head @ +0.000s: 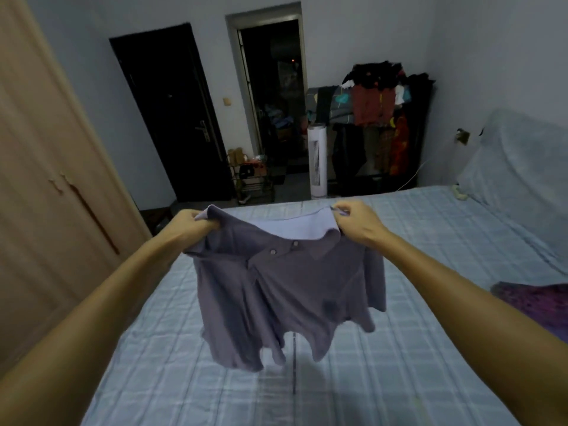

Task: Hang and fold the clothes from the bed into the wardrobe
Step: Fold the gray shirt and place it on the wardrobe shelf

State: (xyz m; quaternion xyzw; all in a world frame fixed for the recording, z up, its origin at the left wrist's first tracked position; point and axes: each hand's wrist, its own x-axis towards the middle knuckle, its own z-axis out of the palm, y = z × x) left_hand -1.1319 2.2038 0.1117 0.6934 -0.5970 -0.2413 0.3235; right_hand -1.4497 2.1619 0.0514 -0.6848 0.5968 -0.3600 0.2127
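A grey-purple polo shirt [289, 290] hangs in the air above the bed [415, 229], its collar and two buttons facing me. My left hand [192, 224] grips the shirt's left shoulder. My right hand [358, 222] pinches the right shoulder beside the collar. The hem dangles just above the pale blue checked sheet. The beige wardrobe [46, 179] stands along the left with its doors closed. A dark purple garment [534, 302] lies on the bed at the right edge.
A covered headboard or pillow pile [522, 167] rises at the bed's right. Beyond the bed's far end stand a white tower fan [318, 161], an overloaded clothes rack [384, 118], a small shoe shelf [252, 176], a dark door [172, 118] and an open doorway [273, 103].
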